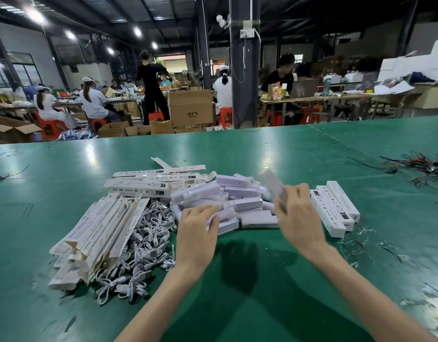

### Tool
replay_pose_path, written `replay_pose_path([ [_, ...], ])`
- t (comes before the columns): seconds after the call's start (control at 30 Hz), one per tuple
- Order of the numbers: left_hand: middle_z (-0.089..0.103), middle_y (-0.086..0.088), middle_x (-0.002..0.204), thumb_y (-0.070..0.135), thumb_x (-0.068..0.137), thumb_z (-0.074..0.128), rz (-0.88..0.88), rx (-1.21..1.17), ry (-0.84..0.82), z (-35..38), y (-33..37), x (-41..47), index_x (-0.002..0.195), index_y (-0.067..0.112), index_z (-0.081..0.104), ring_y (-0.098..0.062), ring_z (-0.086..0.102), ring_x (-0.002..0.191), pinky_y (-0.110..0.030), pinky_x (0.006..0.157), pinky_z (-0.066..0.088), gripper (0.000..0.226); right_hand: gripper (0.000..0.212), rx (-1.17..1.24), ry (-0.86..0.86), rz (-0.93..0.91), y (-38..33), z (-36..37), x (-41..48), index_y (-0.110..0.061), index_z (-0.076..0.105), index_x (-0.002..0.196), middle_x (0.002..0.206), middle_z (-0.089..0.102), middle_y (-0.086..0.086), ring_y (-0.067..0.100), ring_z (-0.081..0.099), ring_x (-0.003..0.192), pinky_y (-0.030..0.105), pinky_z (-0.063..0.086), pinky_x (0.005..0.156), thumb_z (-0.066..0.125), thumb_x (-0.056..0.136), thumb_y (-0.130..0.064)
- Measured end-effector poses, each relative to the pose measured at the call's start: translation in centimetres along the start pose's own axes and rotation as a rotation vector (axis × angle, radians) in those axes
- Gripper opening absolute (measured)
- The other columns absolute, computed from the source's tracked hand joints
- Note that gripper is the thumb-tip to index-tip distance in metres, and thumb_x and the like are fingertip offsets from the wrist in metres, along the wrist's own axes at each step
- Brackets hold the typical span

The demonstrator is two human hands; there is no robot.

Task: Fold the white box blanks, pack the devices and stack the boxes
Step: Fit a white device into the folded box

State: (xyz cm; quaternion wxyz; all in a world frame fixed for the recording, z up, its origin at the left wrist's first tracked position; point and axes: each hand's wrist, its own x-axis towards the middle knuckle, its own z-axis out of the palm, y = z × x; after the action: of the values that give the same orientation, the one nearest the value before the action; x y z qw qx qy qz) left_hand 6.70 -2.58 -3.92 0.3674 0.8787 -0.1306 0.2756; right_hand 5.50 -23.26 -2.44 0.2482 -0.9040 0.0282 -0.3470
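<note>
A heap of wrapped white devices [240, 201] lies in the middle of the green table [237, 280]. My left hand [198, 230] rests on the heap's near edge, fingers curled over one wrapped device [226, 224]. My right hand [299, 213] grips a device [274, 187] lifted above the heap, blurred by motion. Flat white box blanks [99, 233] lie piled at the left, more of the flat blanks [148, 183] behind them. Three packed white boxes [336, 208] lie side by side to the right of my right hand.
A tangle of white cables [143, 245] lies between the blanks and the heap. Loose dark and red wires [422, 169] spread at the far right. Bits of clear plastic [361, 245] litter the near right. Seated workers and cardboard cartons [190, 107] fill the hall beyond.
</note>
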Motion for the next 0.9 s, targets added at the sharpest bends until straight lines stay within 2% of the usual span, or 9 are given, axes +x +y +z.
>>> replay_pose_path([
  [0.07, 0.061, 0.005, 0.125, 0.029, 0.096, 0.056, -0.008, 0.28, -0.121, 0.3, -0.8, 0.4, 0.126, 0.024, 0.063, -0.02, 0.045, 0.12, -0.03, 0.102, 0.029, 0.031, 0.032, -0.081, 0.007, 0.113, 1.9, -0.6, 1.2, 0.008, 0.048, 0.119, 0.103, 0.042, 0.018, 0.024, 0.039, 0.066, 0.031, 0.035, 0.063, 0.057, 0.089, -0.002],
  [0.17, 0.057, 0.005, 0.122, 0.043, 0.097, 0.049, -0.027, 0.482, -0.266, 0.9, -1.6, 0.9, 0.121, 0.027, 0.059, -0.018, 0.044, 0.118, -0.032, 0.101, 0.027, 0.031, 0.049, -0.214, -0.072, 0.205, 4.2, -0.7, 1.7, -0.004, 0.038, 0.136, 0.102, 0.05, 0.024, 0.03, 0.041, 0.069, 0.035, 0.032, 0.061, 0.052, 0.089, 0.002],
  [0.33, 0.057, 0.0, 0.12, 0.039, 0.099, 0.043, 0.008, 0.522, -0.231, 1.6, -2.0, 2.3, 0.116, 0.02, 0.056, -0.019, 0.047, 0.114, -0.033, 0.098, 0.034, 0.028, 0.03, -0.423, -0.201, 0.158, 5.4, 0.3, 1.5, -0.008, 0.053, 0.117, 0.09, 0.054, 0.013, 0.028, 0.049, 0.075, 0.034, 0.04, 0.06, 0.048, 0.09, 0.004],
  [0.43, 0.054, 0.0, 0.127, 0.041, 0.1, 0.04, 0.021, 0.589, -0.355, 1.5, -2.6, 3.7, 0.121, 0.021, 0.055, -0.02, 0.044, 0.12, -0.037, 0.102, 0.03, 0.032, 0.033, -0.442, -0.282, 0.18, 5.1, 1.2, 1.4, -0.006, 0.056, 0.112, 0.094, 0.048, 0.01, 0.026, 0.049, 0.085, 0.03, 0.037, 0.066, 0.045, 0.085, 0.008],
  [0.53, 0.057, 0.001, 0.125, 0.039, 0.101, 0.038, 0.039, 0.546, -0.453, 1.4, -3.1, 4.3, 0.118, 0.02, 0.057, -0.018, 0.047, 0.117, -0.037, 0.101, 0.028, 0.032, 0.034, -0.57, -0.301, 0.148, 4.3, 2.1, 1.6, -0.01, 0.051, 0.12, 0.114, 0.053, 0.009, 0.025, 0.051, 0.106, 0.027, 0.041, 0.081, 0.052, 0.087, -0.001],
  [0.6, 0.057, 0.0, 0.124, 0.037, 0.103, 0.033, 0.09, 0.576, -0.443, 1.7, -3.4, 3.9, 0.119, 0.018, 0.056, -0.019, 0.048, 0.116, -0.035, 0.099, 0.032, 0.034, 0.035, -0.672, -0.281, 0.073, 3.7, 2.7, 1.6, -0.014, 0.049, 0.123, 0.121, 0.051, 0.008, 0.025, 0.047, 0.113, 0.031, 0.037, 0.097, 0.053, 0.088, -0.01],
  [0.7, 0.056, -0.001, 0.125, 0.034, 0.105, 0.027, 0.166, 0.642, -0.39, 2.1, -3.9, 3.4, 0.122, 0.016, 0.053, -0.019, 0.049, 0.114, -0.032, 0.097, 0.034, 0.035, 0.038, -0.702, -0.251, -0.069, 3.1, 3.6, 1.3, -0.016, 0.05, 0.121, 0.125, 0.048, 0.006, 0.027, 0.043, 0.117, 0.037, 0.029, 0.105, 0.05, 0.084, -0.008],
  [0.77, 0.057, 0.001, 0.124, 0.035, 0.105, 0.028, 0.17, 0.63, -0.367, 2.0, -4.2, 3.5, 0.122, 0.017, 0.054, -0.018, 0.049, 0.113, -0.031, 0.098, 0.033, 0.035, 0.041, -0.666, -0.216, -0.106, 2.4, 3.7, 1.0, -0.014, 0.055, 0.117, 0.121, 0.052, 0.008, 0.029, 0.048, 0.113, 0.04, 0.034, 0.1, 0.057, 0.078, -0.003],
  [0.9, 0.061, 0.006, 0.12, 0.041, 0.103, 0.034, 0.175, 0.527, -0.356, 1.7, -4.5, 3.6, 0.118, 0.021, 0.058, -0.014, 0.052, 0.11, -0.03, 0.099, 0.035, 0.035, 0.047, -0.529, -0.026, -0.171, 2.0, 3.7, 0.6, -0.002, 0.069, 0.091, 0.093, 0.063, 0.017, 0.037, 0.06, 0.084, 0.046, 0.048, 0.077, 0.071, 0.048, 0.016],
])
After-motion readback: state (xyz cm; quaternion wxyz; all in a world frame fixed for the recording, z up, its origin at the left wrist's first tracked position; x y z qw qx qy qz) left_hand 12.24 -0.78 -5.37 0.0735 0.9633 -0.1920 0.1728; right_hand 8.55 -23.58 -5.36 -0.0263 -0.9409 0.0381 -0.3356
